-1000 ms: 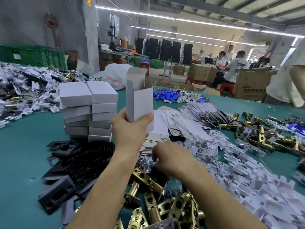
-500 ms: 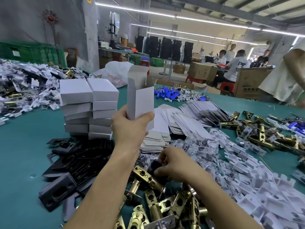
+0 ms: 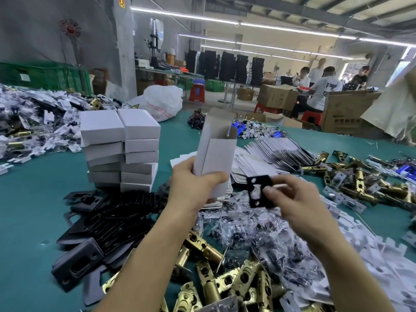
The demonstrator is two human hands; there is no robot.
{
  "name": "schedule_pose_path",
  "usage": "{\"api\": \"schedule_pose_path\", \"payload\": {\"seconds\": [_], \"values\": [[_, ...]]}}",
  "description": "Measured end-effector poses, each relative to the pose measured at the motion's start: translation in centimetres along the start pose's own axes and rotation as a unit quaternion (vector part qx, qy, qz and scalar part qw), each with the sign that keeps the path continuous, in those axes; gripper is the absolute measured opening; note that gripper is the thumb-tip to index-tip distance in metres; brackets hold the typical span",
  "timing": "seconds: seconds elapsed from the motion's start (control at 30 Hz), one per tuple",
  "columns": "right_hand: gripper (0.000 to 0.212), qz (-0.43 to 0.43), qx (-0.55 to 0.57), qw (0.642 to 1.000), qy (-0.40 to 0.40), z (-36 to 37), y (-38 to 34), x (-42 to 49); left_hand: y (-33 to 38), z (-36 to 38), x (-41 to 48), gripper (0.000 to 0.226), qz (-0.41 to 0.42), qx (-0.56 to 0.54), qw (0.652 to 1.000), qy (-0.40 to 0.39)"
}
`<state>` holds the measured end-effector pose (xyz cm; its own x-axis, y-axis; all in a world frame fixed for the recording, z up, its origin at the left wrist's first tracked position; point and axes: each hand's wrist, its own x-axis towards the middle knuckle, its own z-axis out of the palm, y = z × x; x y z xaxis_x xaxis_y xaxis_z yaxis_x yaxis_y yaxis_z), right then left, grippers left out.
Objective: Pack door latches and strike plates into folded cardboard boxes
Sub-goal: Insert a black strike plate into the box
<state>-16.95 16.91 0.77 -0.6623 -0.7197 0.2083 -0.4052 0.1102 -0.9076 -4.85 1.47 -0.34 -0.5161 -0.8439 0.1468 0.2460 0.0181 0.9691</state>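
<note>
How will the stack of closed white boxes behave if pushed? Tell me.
The stack of white boxes likely shears or topples: two columns, layers visibly offset. If filled with brass latches like those nearby, probably heavy for its size. Thin cardboard may dent.

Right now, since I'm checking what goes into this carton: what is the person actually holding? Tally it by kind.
Open white cardboard box: 1, held upright in the left hand
Black strike plate: 1, pinched in the right hand
Brass latches: 0 in hand; they lie on the table
Total held: 2
</note>
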Motion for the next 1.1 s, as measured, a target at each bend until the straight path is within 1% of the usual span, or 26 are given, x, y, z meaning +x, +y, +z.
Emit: {"api": "schedule_pose_path", "payload": {"seconds": [0.07,0.13,0.2,0.27,0.33,0.43,0.6,0.7,0.77,0.93,1.03,1.1], "values": [[0.026,-0.074,0.036,0.993,0.084,-1.1,-1.2,-0.2,-0.5,0.2,-0.3,0.031,-0.02,0.008,0.999,-0.038],[0.03,-0.172,0.033,0.974,0.146,-2.0,-2.3,-0.5,-1.1,0.6,-0.7,0.034,-0.033,0.024,0.996,-0.074],[0.028,-0.254,0.003,0.953,0.165,-2.2,-3.2,-0.9,-1.8,0.9,-1.1,0.039,-0.028,0.039,0.992,-0.115],[0.027,-0.295,-0.045,0.94,0.165,-2.0,-3.7,-1.1,-2.5,1.2,-1.4,0.037,-0.01,0.037,0.987,-0.153],[0.03,-0.307,-0.082,0.935,0.16,-1.8,-4.1,-1.2,-2.9,1.4,-1.5,0.035,-0.002,0.019,0.983,-0.184],[0.036,-0.301,-0.081,0.936,0.16,-1.7,-4.3,-1.3,-3.2,1.3,-1.2,0.034,0.008,0.001,0.978,-0.207],[0.033,-0.302,-0.11,0.933,0.16,-2.0,-4.4,-1.5,-3.5,1.2,-1.3,0.032,0.01,-0.017,0.971,-0.238],[0.028,-0.304,-0.148,0.928,0.154,-2.1,-4.2,-1.4,-3.8,1.3,-1.4,0.032,0.018,0.001,0.971,-0.239],[0.022,-0.314,-0.196,0.915,0.158,-2.1,-4.1,-1.2,-3.8,1.4,-1.4,0.033,0.022,0.003,0.972,-0.235],[0.027,-0.342,-0.292,0.881,0.147,-2.0,-3.9,-1.3,-3.9,1.6,-1.5,0.03,0.041,-0.005,0.971,-0.236],[0.027,-0.325,-0.322,0.879,0.131,-1.4,-3.9,-1.3,-4.0,1.7,-1.5,0.032,0.038,-0.013,0.969,-0.245],[0.027,-0.298,-0.328,0.89,0.106,-0.7,-3.8,-1.3,-4.1,1.7,-1.5,0.032,0.027,-0.018,0.967,-0.252]]}}
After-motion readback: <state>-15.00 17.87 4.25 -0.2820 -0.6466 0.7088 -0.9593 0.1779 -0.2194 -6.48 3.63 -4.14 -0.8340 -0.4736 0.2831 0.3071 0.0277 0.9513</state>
